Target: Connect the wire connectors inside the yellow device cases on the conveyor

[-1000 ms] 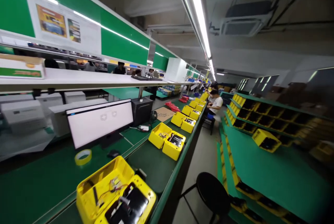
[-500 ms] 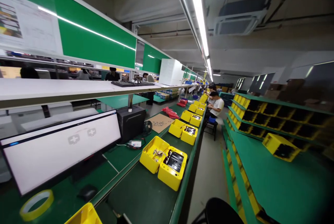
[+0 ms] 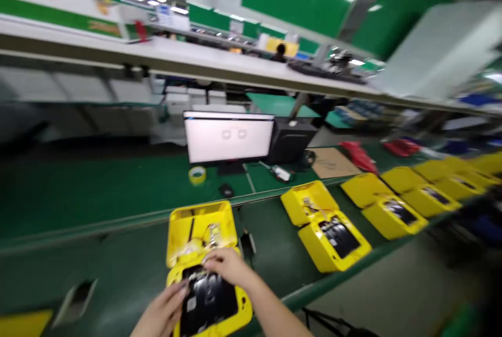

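Observation:
Directly in front of me lies an unfolded yellow plastic case (image 3: 174, 232), its lid half tipped away with wiring inside. A glossy black panel (image 3: 209, 300) fills the near half. My left hand (image 3: 164, 308) rests at the panel's left edge, fingers stretched out and fingertips touching it or the yellow rim. Over the panel's far edge, close to the hinge side, my right hand (image 3: 227, 266) has its fingers bent in a pinch. Whatever sits between those fingertips is too small and blurred to make out.
More open yellow cases (image 3: 333, 243) line the green bench to the right. Behind stand a monitor (image 3: 229, 138), a black computer tower (image 3: 292, 141), yellow tape (image 3: 197, 175) and a mouse (image 3: 226, 190). Cardboard (image 3: 333, 163) and red bags (image 3: 358, 156) lie farther right. A white shelf (image 3: 219, 59) runs overhead.
My view has swung left and down from along the aisle to the bench. Both hands, out of sight before, now appear at the nearest yellow case.

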A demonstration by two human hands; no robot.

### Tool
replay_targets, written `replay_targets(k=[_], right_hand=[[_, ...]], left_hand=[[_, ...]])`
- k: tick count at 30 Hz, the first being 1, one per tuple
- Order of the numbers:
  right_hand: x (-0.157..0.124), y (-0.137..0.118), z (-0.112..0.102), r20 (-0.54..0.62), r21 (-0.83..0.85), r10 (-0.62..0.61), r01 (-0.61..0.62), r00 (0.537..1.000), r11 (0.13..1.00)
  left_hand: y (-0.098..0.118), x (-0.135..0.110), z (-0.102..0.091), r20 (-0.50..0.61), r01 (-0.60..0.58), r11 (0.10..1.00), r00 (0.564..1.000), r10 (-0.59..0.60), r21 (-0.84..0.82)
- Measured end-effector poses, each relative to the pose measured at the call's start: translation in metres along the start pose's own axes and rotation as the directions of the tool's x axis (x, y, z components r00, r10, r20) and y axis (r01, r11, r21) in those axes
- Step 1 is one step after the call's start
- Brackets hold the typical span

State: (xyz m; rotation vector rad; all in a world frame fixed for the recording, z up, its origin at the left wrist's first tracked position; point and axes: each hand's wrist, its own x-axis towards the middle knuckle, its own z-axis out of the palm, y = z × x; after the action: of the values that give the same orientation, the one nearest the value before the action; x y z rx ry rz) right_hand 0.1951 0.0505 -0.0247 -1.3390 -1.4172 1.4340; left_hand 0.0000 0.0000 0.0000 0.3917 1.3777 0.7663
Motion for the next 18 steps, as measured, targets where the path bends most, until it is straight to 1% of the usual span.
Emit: replay_targets(k=[1,2,4,7,13,18], right_hand=[[-0.001,-0.003,0.003,0.021,-0.033,0.015,-0.014,1.0,0.999],[-0.001,-0.006,0.005,0.046,-0.079,0.018,-0.015,0.999,0.997],[-0.003,-0.011,0.01,0.099,-0.144,0.007,0.007,0.995,0.99],[-0.006,-0.015,0.016,0.151,-0.183,-0.021,0.049,0.988,0.982],[-0.004,-0.015,0.02,0.145,-0.338,-0.151,0.193,0.978,0.921],[-0.005,-0.021,0.021,0.152,-0.383,-0.164,0.212,0.975,0.899]], left_hand=[[0.0,0.009,-0.001,0.1,0.017,0.999,0.995,-0.014,-0.032],[0.0,0.017,-0.002,0.163,0.001,0.999,0.987,0.008,-0.053],[0.0,0.027,-0.003,0.204,-0.055,0.995,0.976,0.072,-0.087],[-0.004,0.031,0.0,0.207,-0.124,0.989,0.969,0.137,-0.075],[-0.014,0.038,-0.001,0.198,-0.166,0.984,0.964,0.176,-0.064],[-0.011,0.037,-0.001,0.196,-0.205,0.977,0.957,0.212,-0.055]])
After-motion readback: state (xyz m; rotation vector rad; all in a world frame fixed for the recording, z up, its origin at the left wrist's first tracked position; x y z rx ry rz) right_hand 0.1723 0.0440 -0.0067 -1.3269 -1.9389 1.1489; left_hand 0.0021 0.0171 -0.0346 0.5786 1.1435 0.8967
